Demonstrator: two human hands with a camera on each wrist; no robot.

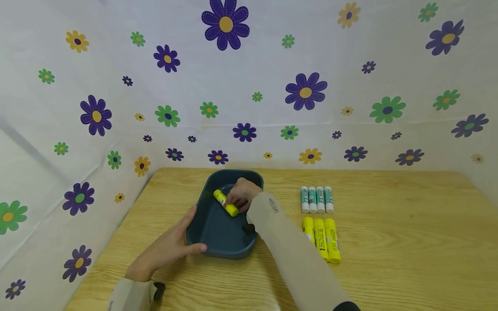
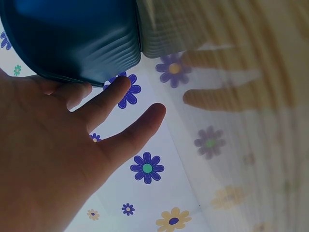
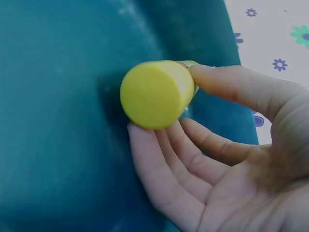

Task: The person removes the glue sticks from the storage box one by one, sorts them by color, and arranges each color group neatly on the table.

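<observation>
A dark blue-green plastic bin point(image 1: 223, 242) stands on the table, and a yellow glue stick point(image 1: 221, 198) lies slantwise inside it. My right hand point(image 1: 245, 192) reaches into the bin and pinches this glue stick. In the right wrist view, the thumb is on one side of the yellow cap point(image 3: 150, 96) and the fingers are on the other. My left hand point(image 1: 175, 242) rests against the bin's near left corner from outside, thumb along the front wall. The left wrist view shows its outer fingers point(image 2: 140, 133) extended and spread below the bin wall point(image 2: 72, 38).
Right of the bin, several white-and-green glue sticks point(image 1: 312, 199) lie side by side in a row. Nearer to me are three yellow glue sticks point(image 1: 320, 239), partly behind my right forearm. A flowered cloth point(image 1: 272, 121) hangs behind the wooden table point(image 1: 408, 242).
</observation>
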